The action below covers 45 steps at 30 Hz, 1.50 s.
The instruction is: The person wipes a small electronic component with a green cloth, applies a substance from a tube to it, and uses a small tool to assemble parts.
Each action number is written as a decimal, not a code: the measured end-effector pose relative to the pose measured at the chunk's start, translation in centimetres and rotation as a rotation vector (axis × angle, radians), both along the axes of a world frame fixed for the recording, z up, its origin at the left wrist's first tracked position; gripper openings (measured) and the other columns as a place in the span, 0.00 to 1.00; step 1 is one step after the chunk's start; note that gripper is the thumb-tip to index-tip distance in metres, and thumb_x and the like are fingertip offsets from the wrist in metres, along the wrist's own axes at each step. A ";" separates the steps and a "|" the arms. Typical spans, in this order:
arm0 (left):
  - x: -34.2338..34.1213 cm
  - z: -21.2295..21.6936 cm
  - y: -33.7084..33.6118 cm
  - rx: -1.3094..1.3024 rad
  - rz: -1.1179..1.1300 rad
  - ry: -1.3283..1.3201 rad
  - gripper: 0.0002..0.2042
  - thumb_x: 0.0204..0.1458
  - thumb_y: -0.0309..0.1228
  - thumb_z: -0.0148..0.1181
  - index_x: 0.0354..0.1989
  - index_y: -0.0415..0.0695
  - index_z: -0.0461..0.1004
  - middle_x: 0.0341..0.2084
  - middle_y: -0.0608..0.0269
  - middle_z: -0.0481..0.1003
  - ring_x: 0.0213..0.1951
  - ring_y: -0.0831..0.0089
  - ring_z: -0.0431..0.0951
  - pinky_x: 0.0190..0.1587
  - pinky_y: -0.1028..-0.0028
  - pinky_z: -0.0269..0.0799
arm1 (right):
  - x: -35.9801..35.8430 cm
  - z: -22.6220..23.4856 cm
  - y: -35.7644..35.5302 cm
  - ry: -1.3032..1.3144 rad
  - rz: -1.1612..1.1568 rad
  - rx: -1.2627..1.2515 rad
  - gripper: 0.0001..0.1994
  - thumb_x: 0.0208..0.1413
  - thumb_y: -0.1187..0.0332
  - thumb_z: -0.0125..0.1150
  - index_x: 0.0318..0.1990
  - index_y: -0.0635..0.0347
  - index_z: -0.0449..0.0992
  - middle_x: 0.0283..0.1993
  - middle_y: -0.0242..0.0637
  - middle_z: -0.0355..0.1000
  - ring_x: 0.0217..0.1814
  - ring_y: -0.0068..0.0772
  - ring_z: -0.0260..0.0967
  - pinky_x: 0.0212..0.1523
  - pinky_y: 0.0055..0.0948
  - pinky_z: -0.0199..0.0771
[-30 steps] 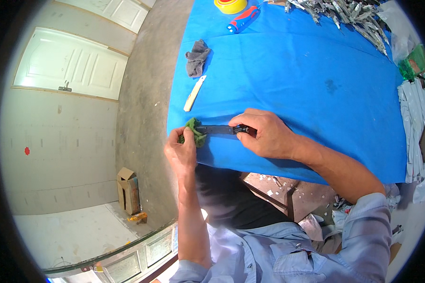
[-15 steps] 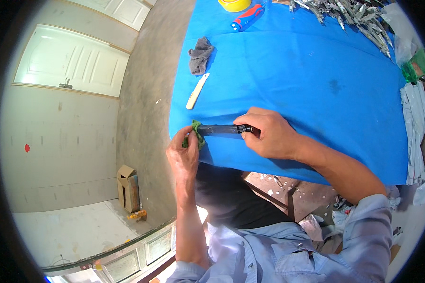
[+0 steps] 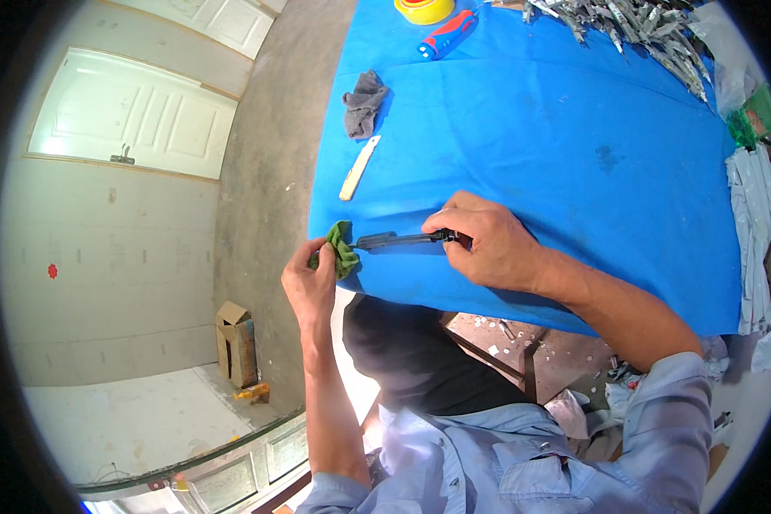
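Near the front left of the blue-covered table [image 3: 522, 128], my right hand [image 3: 493, 244] is closed around one end of a slim black bar-shaped part [image 3: 398, 241]. The bar points left, roughly level, and its gripped end is partly covered by my fingers. My left hand [image 3: 310, 283] pinches a crumpled green cloth [image 3: 341, 248] at the bar's left tip. Whether cloth and tip touch is hard to make out. Just beyond the bar lies a cream-handled cutter-like tool [image 3: 360, 170], with a crumpled grey cloth [image 3: 365, 104] farther back.
A red and blue handled tool [image 3: 448, 36] and a yellow tape roll [image 3: 425, 8] sit at the back. Slim grey metal pieces [image 3: 634, 30] are heaped at the back right. White plastic bags [image 3: 752, 240] line the right edge. A cardboard box [image 3: 235, 344] stands on the floor, left.
My left hand and the green cloth have slid left along the bar to its tip, uncovering more of it. The bar's left end has tilted slightly toward me. My right hand has barely moved.
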<state>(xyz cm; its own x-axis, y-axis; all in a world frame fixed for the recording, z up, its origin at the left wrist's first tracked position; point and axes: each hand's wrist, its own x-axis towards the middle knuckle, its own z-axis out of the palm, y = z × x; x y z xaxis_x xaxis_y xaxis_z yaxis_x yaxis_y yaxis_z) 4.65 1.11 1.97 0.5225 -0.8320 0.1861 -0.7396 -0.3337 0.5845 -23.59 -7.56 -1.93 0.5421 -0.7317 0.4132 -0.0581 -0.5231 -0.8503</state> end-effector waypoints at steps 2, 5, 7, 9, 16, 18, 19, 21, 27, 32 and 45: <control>-0.8 0.3 0.6 -0.039 -0.025 0.078 0.10 0.62 0.30 0.65 0.45 0.36 0.85 0.27 0.59 0.83 0.30 0.79 0.80 0.34 0.75 0.76 | 0.1 0.4 0.2 -0.010 -0.003 0.016 0.14 0.50 0.81 0.58 0.44 0.62 0.81 0.39 0.50 0.75 0.43 0.54 0.74 0.44 0.46 0.76; -3.5 1.0 0.7 -0.046 -0.088 0.200 0.09 0.62 0.28 0.67 0.46 0.36 0.85 0.31 0.62 0.84 0.33 0.81 0.79 0.37 0.76 0.76 | 0.1 0.0 0.0 0.005 0.018 0.027 0.16 0.52 0.82 0.62 0.47 0.58 0.83 0.44 0.44 0.76 0.36 0.40 0.76 0.35 0.34 0.77; -5.0 0.5 0.5 -0.046 -0.143 0.202 0.08 0.62 0.27 0.68 0.45 0.37 0.84 0.33 0.61 0.84 0.34 0.79 0.80 0.38 0.75 0.76 | 0.0 -0.2 0.0 -0.004 0.017 0.007 0.16 0.52 0.82 0.62 0.48 0.58 0.83 0.44 0.44 0.75 0.37 0.40 0.76 0.35 0.34 0.77; -6.1 0.3 0.5 -0.076 -0.229 0.097 0.08 0.63 0.28 0.68 0.45 0.36 0.83 0.32 0.65 0.82 0.35 0.82 0.77 0.39 0.77 0.74 | 0.0 -0.4 0.0 -0.011 0.015 0.000 0.16 0.52 0.82 0.62 0.48 0.58 0.83 0.43 0.44 0.75 0.37 0.40 0.76 0.35 0.34 0.77; -3.8 -0.6 0.9 -0.101 -0.249 -0.018 0.06 0.63 0.26 0.66 0.43 0.35 0.83 0.32 0.59 0.82 0.35 0.75 0.79 0.39 0.74 0.75 | 0.0 -0.1 0.1 0.010 0.028 0.036 0.16 0.52 0.82 0.62 0.48 0.58 0.83 0.43 0.44 0.75 0.37 0.41 0.76 0.35 0.34 0.77; -3.2 -0.2 0.9 -0.067 -0.210 -0.099 0.04 0.61 0.23 0.66 0.41 0.36 0.83 0.33 0.51 0.83 0.33 0.64 0.83 0.39 0.69 0.77 | 0.0 0.0 0.1 0.011 0.023 0.031 0.16 0.51 0.82 0.62 0.48 0.58 0.83 0.43 0.44 0.75 0.37 0.41 0.76 0.35 0.34 0.77; -2.8 -0.3 1.0 -0.081 -0.200 -0.089 0.04 0.61 0.24 0.67 0.41 0.36 0.83 0.33 0.51 0.83 0.33 0.62 0.83 0.39 0.68 0.77 | 0.1 0.0 0.1 0.006 0.021 0.029 0.16 0.51 0.82 0.62 0.48 0.58 0.83 0.43 0.44 0.75 0.37 0.41 0.76 0.35 0.34 0.77; -2.6 -0.6 1.1 -0.108 -0.188 -0.065 0.05 0.61 0.24 0.67 0.41 0.36 0.83 0.33 0.50 0.83 0.34 0.59 0.84 0.40 0.66 0.77 | 0.1 -0.1 0.1 -0.007 0.018 0.021 0.16 0.51 0.82 0.62 0.48 0.59 0.83 0.43 0.44 0.75 0.37 0.40 0.76 0.34 0.34 0.77; -6.4 1.2 0.6 -0.158 -0.296 -0.111 0.05 0.61 0.24 0.67 0.42 0.36 0.83 0.32 0.55 0.83 0.34 0.71 0.82 0.40 0.71 0.76 | 0.0 0.0 0.0 0.010 0.024 0.038 0.15 0.51 0.82 0.61 0.47 0.59 0.83 0.42 0.46 0.75 0.39 0.45 0.75 0.38 0.38 0.76; -8.5 1.5 0.0 -0.081 -0.380 -0.200 0.04 0.59 0.23 0.67 0.41 0.39 0.82 0.33 0.52 0.81 0.34 0.56 0.82 0.39 0.66 0.77 | 0.1 -0.1 0.2 -0.025 0.017 0.036 0.15 0.50 0.80 0.58 0.45 0.60 0.82 0.40 0.49 0.75 0.45 0.55 0.74 0.46 0.46 0.76; -7.2 2.3 1.3 -0.116 -0.312 -0.199 0.04 0.59 0.24 0.66 0.41 0.41 0.82 0.34 0.52 0.82 0.35 0.52 0.84 0.38 0.60 0.78 | 0.3 -0.1 0.3 -0.014 0.015 0.128 0.17 0.51 0.79 0.59 0.50 0.64 0.75 0.44 0.52 0.76 0.48 0.58 0.75 0.48 0.48 0.77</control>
